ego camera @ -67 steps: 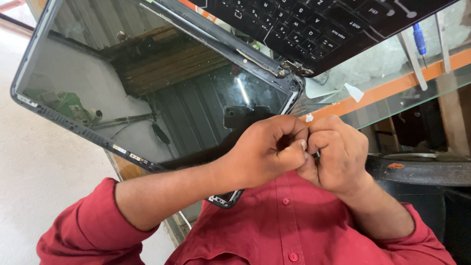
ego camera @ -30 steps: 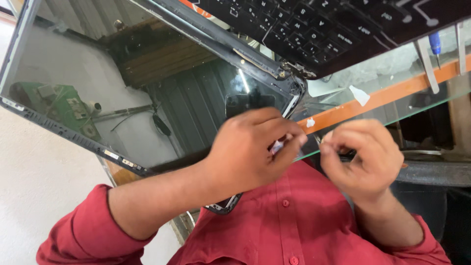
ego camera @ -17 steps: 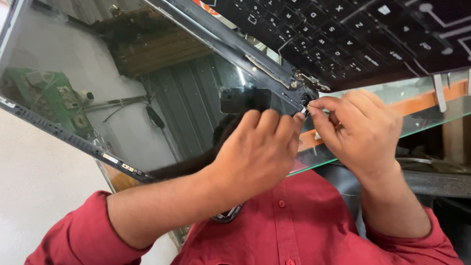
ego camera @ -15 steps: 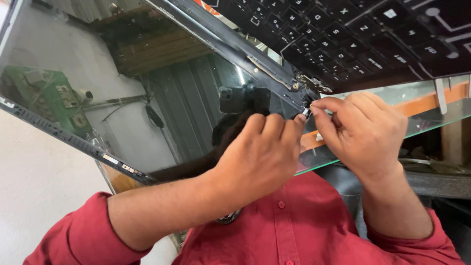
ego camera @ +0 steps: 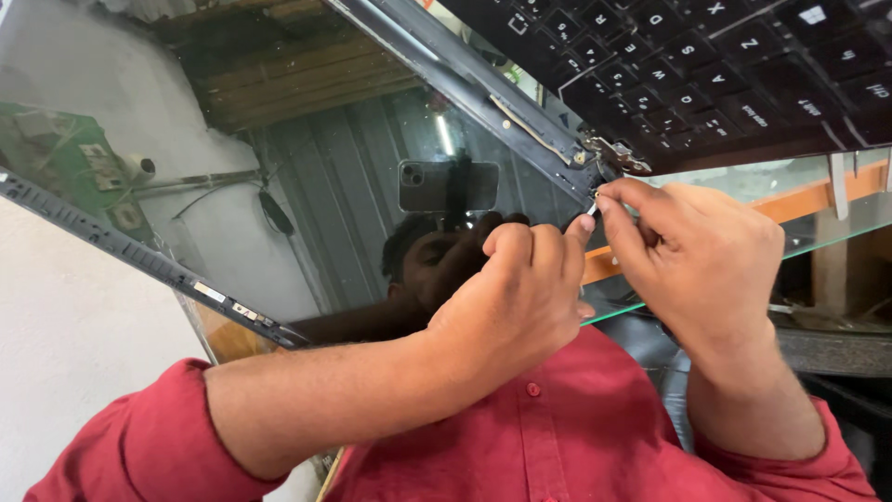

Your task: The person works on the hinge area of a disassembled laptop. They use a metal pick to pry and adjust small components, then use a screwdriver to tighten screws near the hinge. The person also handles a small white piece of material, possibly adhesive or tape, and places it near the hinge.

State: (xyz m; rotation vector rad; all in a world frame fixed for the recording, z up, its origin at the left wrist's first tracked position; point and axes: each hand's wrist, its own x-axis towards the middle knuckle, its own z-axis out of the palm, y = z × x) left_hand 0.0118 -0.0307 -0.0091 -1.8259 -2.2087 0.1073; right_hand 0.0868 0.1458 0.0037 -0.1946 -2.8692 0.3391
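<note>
Pinching a small metal piece point(ego camera: 592, 208) at the laptop hinge point(ego camera: 609, 156), right hand point(ego camera: 701, 260) fingers closed; left hand point(ego camera: 516, 302) curls just beside, its grip unclear.

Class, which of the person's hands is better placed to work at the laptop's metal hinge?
The right hand. Its fingertips pinch a small pale piece just under the hinge. The left hand is curled lower down, in front of the screen, with only one fingertip near that spot.
</note>
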